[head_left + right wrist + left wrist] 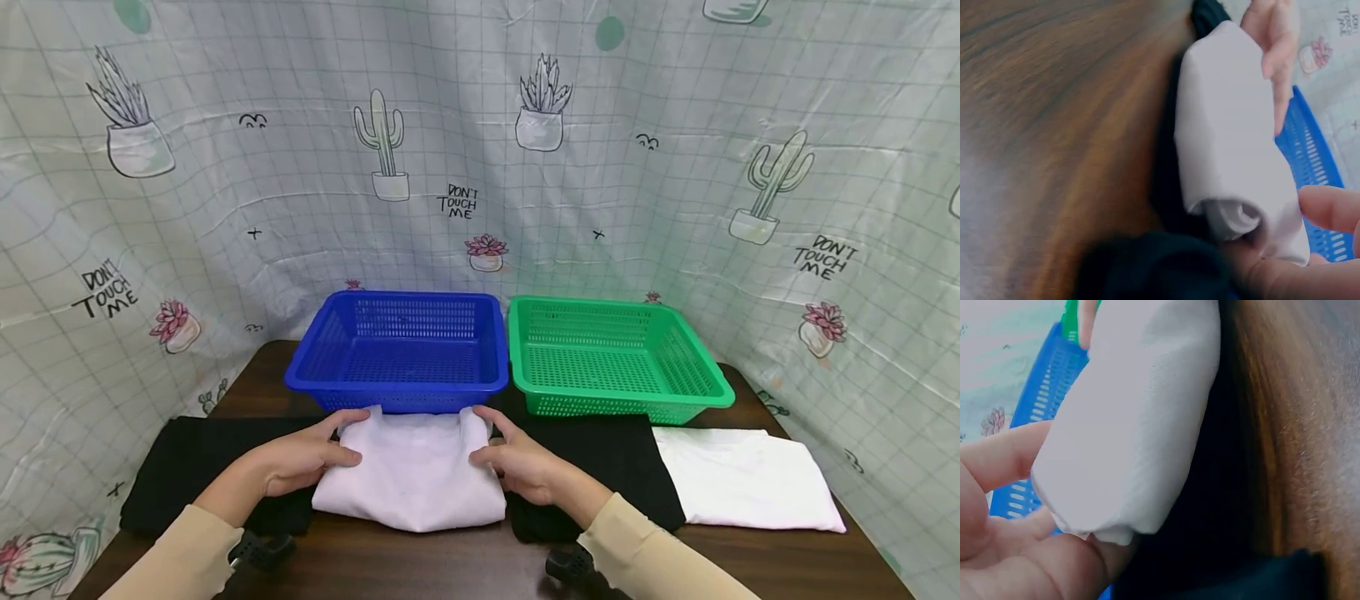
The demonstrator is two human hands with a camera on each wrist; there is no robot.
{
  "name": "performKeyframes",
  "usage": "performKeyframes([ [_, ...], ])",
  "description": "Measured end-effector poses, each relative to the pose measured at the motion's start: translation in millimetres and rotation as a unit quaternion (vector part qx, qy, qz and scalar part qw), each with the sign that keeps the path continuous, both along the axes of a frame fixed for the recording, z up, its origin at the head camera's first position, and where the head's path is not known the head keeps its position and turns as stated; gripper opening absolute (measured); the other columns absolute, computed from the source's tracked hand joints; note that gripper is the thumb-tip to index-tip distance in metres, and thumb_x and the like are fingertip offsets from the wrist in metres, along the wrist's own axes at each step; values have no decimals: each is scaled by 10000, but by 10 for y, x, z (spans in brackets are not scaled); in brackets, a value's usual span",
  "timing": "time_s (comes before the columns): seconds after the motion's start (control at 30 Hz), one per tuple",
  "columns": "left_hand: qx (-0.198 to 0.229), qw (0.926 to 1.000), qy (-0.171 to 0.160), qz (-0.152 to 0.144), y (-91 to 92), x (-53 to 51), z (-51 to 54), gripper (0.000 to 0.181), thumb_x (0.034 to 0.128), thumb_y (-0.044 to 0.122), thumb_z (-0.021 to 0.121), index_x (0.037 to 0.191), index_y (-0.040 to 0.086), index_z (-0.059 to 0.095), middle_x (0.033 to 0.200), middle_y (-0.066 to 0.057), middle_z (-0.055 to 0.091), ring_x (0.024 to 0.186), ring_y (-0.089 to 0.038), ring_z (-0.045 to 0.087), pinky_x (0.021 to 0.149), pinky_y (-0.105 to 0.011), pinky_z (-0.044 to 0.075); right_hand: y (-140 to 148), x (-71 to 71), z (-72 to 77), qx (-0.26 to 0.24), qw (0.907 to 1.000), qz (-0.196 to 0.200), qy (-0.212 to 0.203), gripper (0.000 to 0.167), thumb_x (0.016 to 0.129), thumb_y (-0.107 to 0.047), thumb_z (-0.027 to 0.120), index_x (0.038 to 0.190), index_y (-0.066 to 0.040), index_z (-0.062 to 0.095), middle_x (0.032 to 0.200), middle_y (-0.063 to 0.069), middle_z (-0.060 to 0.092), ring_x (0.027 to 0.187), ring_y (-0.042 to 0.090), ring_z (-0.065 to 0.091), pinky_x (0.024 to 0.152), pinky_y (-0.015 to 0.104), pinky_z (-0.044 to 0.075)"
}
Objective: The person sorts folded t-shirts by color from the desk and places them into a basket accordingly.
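Observation:
A folded white cloth garment (411,475) is held between my two hands in front of the blue basket (300,382). My left hand (303,457) grips its left end, thumb on the near face and index finger at the upper edge. At the right end my right hand (525,468) grips it in much the same way. Seen from the right wrist, rolled layers show inside the open end of the white garment (1229,119). From the left wrist, its side looks smooth and rounded (1147,425). What kind of garment it is cannot be told.
Folded black cloth (202,467) lies at the left, and another black cloth (600,467) lies right of centre. Beside that is a second white cloth (750,479). A green basket (615,398) stands right of the blue one, on a dark wooden table (420,567) before a patterned curtain (465,100).

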State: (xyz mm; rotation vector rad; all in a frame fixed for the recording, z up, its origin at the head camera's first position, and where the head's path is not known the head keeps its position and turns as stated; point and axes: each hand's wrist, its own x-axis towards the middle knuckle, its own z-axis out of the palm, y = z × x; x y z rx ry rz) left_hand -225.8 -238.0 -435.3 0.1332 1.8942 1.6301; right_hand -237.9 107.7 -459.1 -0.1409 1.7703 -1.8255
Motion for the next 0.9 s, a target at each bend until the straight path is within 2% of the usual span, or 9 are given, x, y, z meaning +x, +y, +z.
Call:
performKeyframes([
  [0.1, 110, 9999, -70, -46, -1, -2, -28, 769, 1045, 75, 623, 1680, 96, 189, 1675, -261, 163, 1378, -347, 468, 1109, -521, 463, 9, -2, -5, 3, 9999, 108, 28, 844, 976, -6, 642, 1692, -249, 268, 1322, 220, 485, 1163, 292, 560, 927, 454, 538],
  [0.23, 0, 10000, -49, -1, 22, 3, -72, 733, 1049, 133, 665, 1660, 87, 264, 1647, -263, 221, 1291, -302, 541, 1034, -458, 519, -13, -8, -20, 78, 9996, 251, 109, 803, 986, -40, 663, 1689, -200, 309, 1642, 250, 277, 1323, 317, 495, 999, 482, 514],
  [0.33, -48, 9999, 14, 106, 38, 8, -99, 747, 1027, 113, 698, 1647, 73, 284, 1631, -261, 250, 1257, -296, 560, 991, -441, 542, -51, -22, -38, 123, 9992, 301, 240, 804, 964, -39, 711, 1671, -131, 338, 1714, 214, 203, 1385, 324, 458, 1073, 498, 475],
  [0.47, -12, 9999, 52, 152, 49, 18, -136, 769, 996, 44, 703, 1640, 61, 283, 1621, -269, 279, 1259, -308, 556, 982, -442, 550, -99, -29, -85, 148, 9988, 107, 462, 818, 903, 49, 731, 1631, -48, 371, 1658, 241, 293, 1377, 320, 460, 1131, 492, 429],
  [0.7, -61, 9997, 95, 232, 65, 26, -151, 748, 1003, 65, 695, 1639, 65, 301, 1654, -262, 197, 1346, -360, 470, 1058, -486, 489, -113, -10, -120, 148, 9983, -179, 532, 829, 865, 122, 700, 1618, -30, 389, 1711, 250, 192, 1488, 357, 333, 1234, 565, 309],
  [0.8, -52, 9995, 146, 275, 86, 46, -168, 748, 1014, 98, 707, 1639, 57, 299, 1652, -271, 201, 1365, -368, 455, 1076, -497, 468, -110, -4, -140, 181, 9980, -172, 586, 813, 892, 75, 728, 1622, -33, 386, 1681, 252, 283, 1445, 334, 403, 1205, 538, 364],
  [0.9, -7, 9994, 223, 276, 91, 82, -174, 762, 1010, 98, 720, 1641, 57, 295, 1636, -279, 254, 1339, -353, 489, 1047, -475, 500, -110, 8, -155, 238, 9970, -153, 722, 808, 901, 33, 760, 1619, -33, 395, 1615, 245, 407, 1355, 295, 504, 1133, 469, 449],
])
